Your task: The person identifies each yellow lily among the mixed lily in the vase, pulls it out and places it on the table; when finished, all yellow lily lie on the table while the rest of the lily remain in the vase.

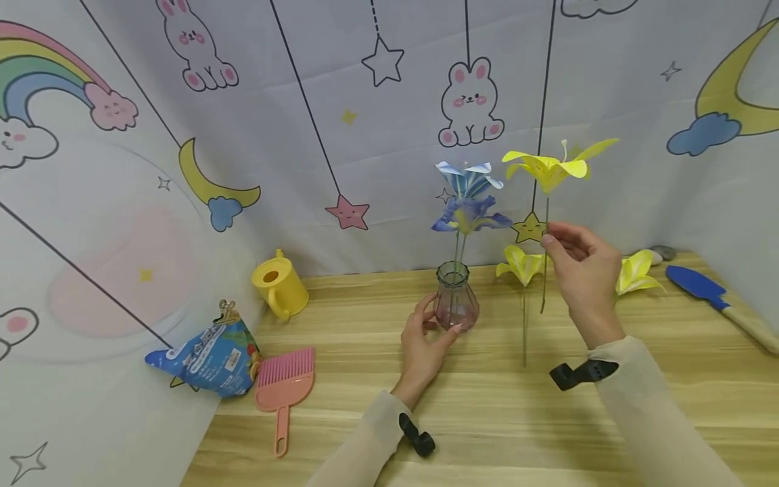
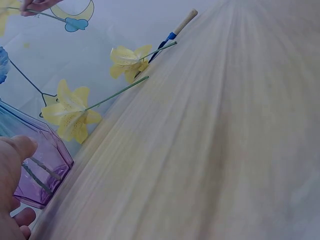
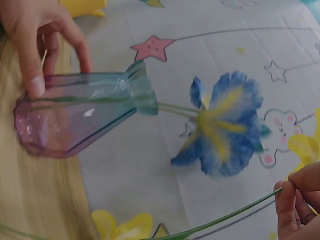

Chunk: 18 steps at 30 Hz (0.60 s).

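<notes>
A glass vase [image 1: 458, 308], pink at its base and blue-green at the neck, stands upright on the wooden tabletop. My left hand [image 1: 422, 345] holds its lower body between thumb and fingers. Two blue flowers rise from the vase: a pale blue one [image 1: 467, 179] and a darker iris [image 3: 222, 127] with yellow streaks. To the right of the vase, my right hand [image 1: 584, 267] pinches the stem of a yellow lily [image 1: 548, 169], raised with its bloom up. Two more yellow lilies lie on the table behind, one [image 1: 522, 265] near the vase and another [image 1: 638, 272] partly behind my right hand.
A yellow watering can [image 1: 280, 284] stands at the back left. Before it lie a pink brush and dustpan [image 1: 285, 392] and a clipped blue bag [image 1: 219, 358]. A blue trowel [image 1: 700, 287] and grey stones [image 1: 663, 252] are at the right. A patterned cloth [image 1: 395, 135] hangs behind.
</notes>
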### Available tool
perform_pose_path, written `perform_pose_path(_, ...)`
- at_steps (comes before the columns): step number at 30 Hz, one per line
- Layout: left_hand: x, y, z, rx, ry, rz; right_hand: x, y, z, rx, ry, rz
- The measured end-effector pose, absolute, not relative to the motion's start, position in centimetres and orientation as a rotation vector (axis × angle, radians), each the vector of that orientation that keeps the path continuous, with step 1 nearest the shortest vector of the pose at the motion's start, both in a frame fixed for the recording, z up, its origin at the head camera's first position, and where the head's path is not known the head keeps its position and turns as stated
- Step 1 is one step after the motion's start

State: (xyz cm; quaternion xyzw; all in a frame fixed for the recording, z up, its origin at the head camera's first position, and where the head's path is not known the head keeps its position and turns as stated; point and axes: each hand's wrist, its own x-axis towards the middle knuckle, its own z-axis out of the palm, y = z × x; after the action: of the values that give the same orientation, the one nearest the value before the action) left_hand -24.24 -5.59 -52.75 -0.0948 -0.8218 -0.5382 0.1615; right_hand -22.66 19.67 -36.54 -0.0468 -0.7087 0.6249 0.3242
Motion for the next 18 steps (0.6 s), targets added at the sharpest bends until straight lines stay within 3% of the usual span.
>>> perform_pose_path(18, -24.1, -5.6, -52.6, -0.265, -2.363, -1.517, -20.0, 25.2, -42.2, -0.466, -2.265, 1.521)
